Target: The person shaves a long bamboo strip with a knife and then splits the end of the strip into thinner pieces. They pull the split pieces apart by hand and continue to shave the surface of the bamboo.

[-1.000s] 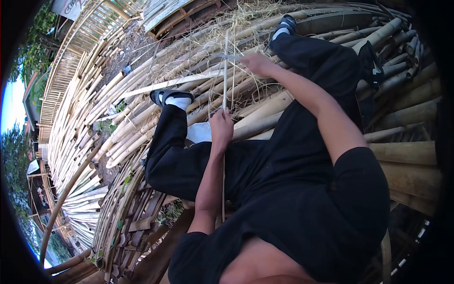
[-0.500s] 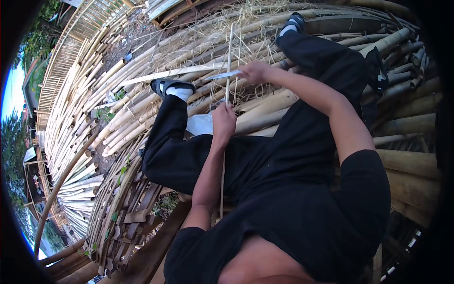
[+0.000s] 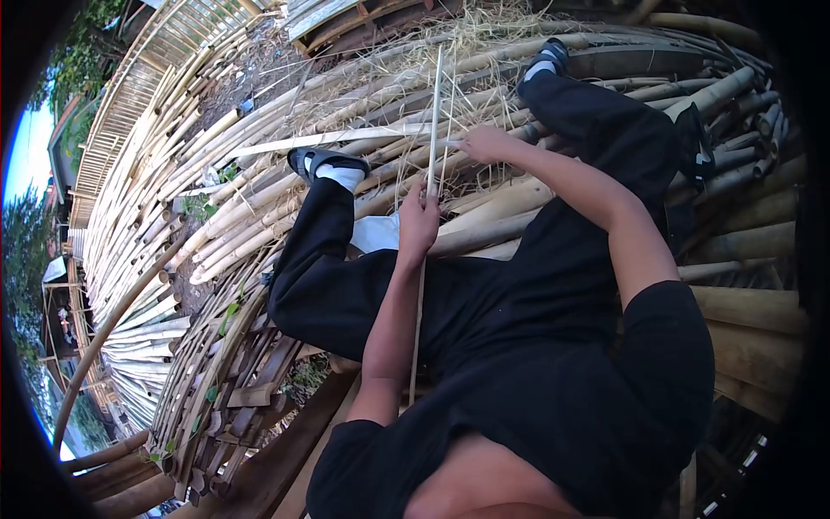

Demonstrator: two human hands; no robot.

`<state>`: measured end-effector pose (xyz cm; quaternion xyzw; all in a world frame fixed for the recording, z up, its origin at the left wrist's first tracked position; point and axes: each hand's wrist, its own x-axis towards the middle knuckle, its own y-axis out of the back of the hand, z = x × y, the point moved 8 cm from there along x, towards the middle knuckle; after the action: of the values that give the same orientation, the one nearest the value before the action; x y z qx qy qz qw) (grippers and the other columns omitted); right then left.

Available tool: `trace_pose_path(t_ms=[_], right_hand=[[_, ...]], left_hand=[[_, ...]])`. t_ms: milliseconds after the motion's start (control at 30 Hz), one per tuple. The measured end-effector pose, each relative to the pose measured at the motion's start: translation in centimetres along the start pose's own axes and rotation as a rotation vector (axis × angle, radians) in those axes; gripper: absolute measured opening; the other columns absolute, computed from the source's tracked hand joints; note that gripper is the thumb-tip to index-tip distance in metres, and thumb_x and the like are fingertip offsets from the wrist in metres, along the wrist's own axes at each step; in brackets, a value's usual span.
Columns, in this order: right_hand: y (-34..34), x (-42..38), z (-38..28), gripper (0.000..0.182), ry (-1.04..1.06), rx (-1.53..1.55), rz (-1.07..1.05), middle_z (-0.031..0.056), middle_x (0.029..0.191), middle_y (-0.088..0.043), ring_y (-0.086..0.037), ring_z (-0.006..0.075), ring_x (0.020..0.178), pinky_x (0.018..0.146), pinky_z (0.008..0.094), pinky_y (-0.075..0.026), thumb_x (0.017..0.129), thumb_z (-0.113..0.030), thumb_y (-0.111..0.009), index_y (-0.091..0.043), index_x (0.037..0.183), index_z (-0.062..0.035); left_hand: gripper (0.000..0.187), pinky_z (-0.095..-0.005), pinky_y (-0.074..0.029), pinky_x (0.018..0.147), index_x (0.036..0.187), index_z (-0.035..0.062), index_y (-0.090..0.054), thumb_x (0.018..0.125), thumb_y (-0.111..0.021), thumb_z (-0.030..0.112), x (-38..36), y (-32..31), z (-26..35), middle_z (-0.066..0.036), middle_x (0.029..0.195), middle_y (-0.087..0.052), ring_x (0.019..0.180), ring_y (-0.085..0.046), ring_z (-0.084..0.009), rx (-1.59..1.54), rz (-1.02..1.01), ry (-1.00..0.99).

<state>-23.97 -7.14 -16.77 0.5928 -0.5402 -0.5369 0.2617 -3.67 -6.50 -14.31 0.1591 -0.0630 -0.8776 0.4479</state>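
My left hand [image 3: 418, 224] is closed around a long, thin bamboo strip [image 3: 435, 112]. The strip runs from the straw at the top, through this hand, and down along the forearm past my lap. In my right hand [image 3: 485, 144], a knife [image 3: 450, 143] is gripped with its blade toward the strip, overlapping it a little above the left fingers. The blade looks short and narrow from this angle. A pale sheet [image 3: 374, 233] lies beside my left wrist, partly covered by the dark trousers.
Bamboo poles [image 3: 233, 233] are piled all around my outstretched legs. Loose straw [image 3: 484, 52] covers the poles ahead. One flat, pale slat [image 3: 328, 138] lies by my sandal [image 3: 328, 162]. Stacked split bamboo [image 3: 251, 394] is at lower left, and a bamboo fence [image 3: 130, 104] stands beyond.
The knife blade, earlier long and reaching left across the strip, now shows much shorter and turned. The left hand keeps its hold on the strip. The whole view has shifted slightly.
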Motion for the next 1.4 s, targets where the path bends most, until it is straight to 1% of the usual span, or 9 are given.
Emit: trace_pose_path(t_ms=[267,400,467,733,867,900,1000,1167,1400], right_hand=[[6.5,-5.1,3.1,0.052,-0.217,-0.083,-0.037,0.0239,0.09,-0.063,-0.061,0.038,0.086,0.078,0.0468,-0.047,0.091,-0.043,-0.038,-0.065,0.09,0.0015],[8.8,-7.8,3.6,0.043,-0.214,0.128,0.224,0.0253,0.087,-0.061,-0.058,0.041,0.084,0.075,0.0483,-0.045,0.093,-0.036,-0.038,-0.062,0.089,-0.0002],[9.1,-9.9,1.6,0.041,-0.182,0.284,0.374,0.0237,0.087,-0.06,-0.057,0.0419,0.084,0.076,0.0488,-0.044,0.094,-0.035,-0.035,-0.056,0.092,-0.0007],[3.6,-9.1,-6.6,0.038,0.337,0.287,0.162,0.0231,0.082,-0.058,-0.056,0.0418,0.082,0.073,0.0493,-0.042,0.095,-0.038,-0.034,-0.053,0.091,-0.0047],[2.9,-6.6,-3.9,0.036,0.279,0.116,0.102,0.0221,0.082,-0.059,-0.056,0.0413,0.082,0.071,0.0505,-0.043,0.094,-0.036,-0.034,-0.054,0.095,-0.0056],[3.7,-6.4,-3.6,0.035,0.294,0.153,0.236,0.0227,0.073,-0.057,-0.055,0.0432,0.074,0.066,0.0513,-0.041,0.095,-0.035,-0.035,-0.052,0.094,-0.0042],[4.9,-4.3,0.6,0.037,0.134,0.205,0.314,0.0233,0.073,-0.057,-0.055,0.0433,0.075,0.067,0.0514,-0.041,0.095,-0.035,-0.033,-0.051,0.09,-0.0037],[3.2,-8.4,-5.0,0.033,0.375,0.243,0.129,0.0219,0.076,-0.06,-0.057,0.041,0.076,0.068,0.0517,-0.042,0.093,-0.036,-0.037,-0.055,0.09,-0.0084],[3.9,-5.8,-3.4,0.041,0.345,0.121,0.25,0.0181,0.069,-0.059,-0.057,0.0413,0.071,0.063,0.0519,-0.042,0.092,-0.045,-0.037,-0.058,0.086,-0.0103]], left_hand=[[0.019,-0.019,-0.024,0.035,0.106,0.0044,-0.05,0.096,-0.041,0.019,0.2,-1.8,1.6,0.002,0.056,-0.042,0.04,-0.033,-0.0034,-0.517,-0.277,0.186],[0.021,-0.0188,-0.023,0.034,0.107,0.0058,-0.049,0.097,-0.042,0.023,0.8,-2.2,1.6,0.003,0.057,-0.04,0.038,-0.029,-0.003,-0.604,-0.317,0.217],[0.021,-0.0188,-0.022,0.034,0.107,0.0059,-0.049,0.097,-0.041,0.023,1.0,-2.4,1.8,0.003,0.057,-0.039,0.038,-0.028,-0.003,-0.63,-0.328,0.215],[0.011,-0.0189,-0.019,0.034,0.095,0.0069,-0.049,0.095,-0.046,0.017,1.1,-2.6,1.7,0.004,0.057,-0.039,0.038,-0.027,-0.0028,-0.611,-0.287,0.236],[0.014,-0.0174,-0.02,0.036,0.102,0.0066,-0.053,0.093,-0.051,0.016,1.4,-2.7,0.8,0.005,0.059,-0.039,0.041,-0.027,-0.0021,-0.587,-0.278,0.198],[0.018,-0.0172,-0.02,0.037,0.107,0.0067,-0.055,0.092,-0.052,0.016,1.2,-2.6,0.9,0.006,0.059,-0.04,0.044,-0.028,-0.001,-0.593,-0.269,0.221],[0.012,-0.0179,-0.023,0.037,0.099,0.0068,-0.054,0.092,-0.053,0.016,0.3,-2.7,1.7,0.006,0.059,-0.04,0.043,-0.03,-0.0023,-0.595,-0.338,0.183],[0.014,-0.0176,-0.02,0.039,0.102,0.006,-0.056,0.092,-0.052,0.015,0.5,-2.5,1.5,0.006,0.058,-0.042,0.044,-0.029,-0.0008,-0.546,-0.276,0.142],[0.013,-0.0182,-0.02,0.037,0.101,0.0088,-0.054,0.092,-0.053,0.017,1.2,-2.2,1.5,0.005,0.059,-0.04,0.042,-0.028,-0.0014,-0.511,-0.218,0.196]])
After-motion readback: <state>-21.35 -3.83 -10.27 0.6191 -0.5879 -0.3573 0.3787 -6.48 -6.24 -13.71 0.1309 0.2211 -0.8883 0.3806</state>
